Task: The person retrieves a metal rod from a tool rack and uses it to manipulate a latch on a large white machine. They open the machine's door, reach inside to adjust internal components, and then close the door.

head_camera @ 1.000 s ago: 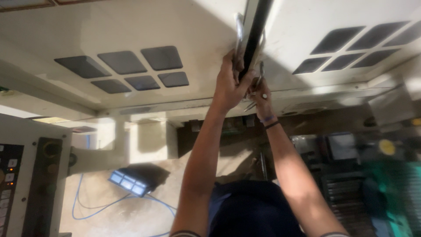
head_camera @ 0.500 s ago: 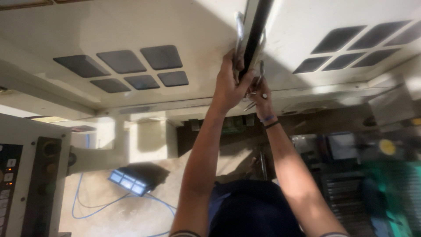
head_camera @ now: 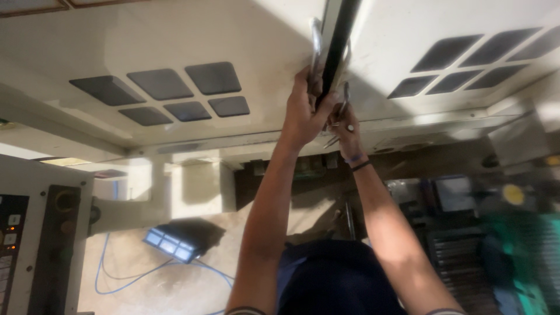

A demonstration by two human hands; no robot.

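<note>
Both arms reach to the seam between two cream doors [head_camera: 192,52], where the left hand [head_camera: 306,114] grips a metal handle [head_camera: 316,49] and the right hand [head_camera: 344,125] pinches a small metal latch [head_camera: 344,105], the doors not yet parted.

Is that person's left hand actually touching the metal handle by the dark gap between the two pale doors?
Touching. The head view shows the left hand with its fingers curled round the lower end of the metal handle, no gap between them, beside the dark gap.
</note>
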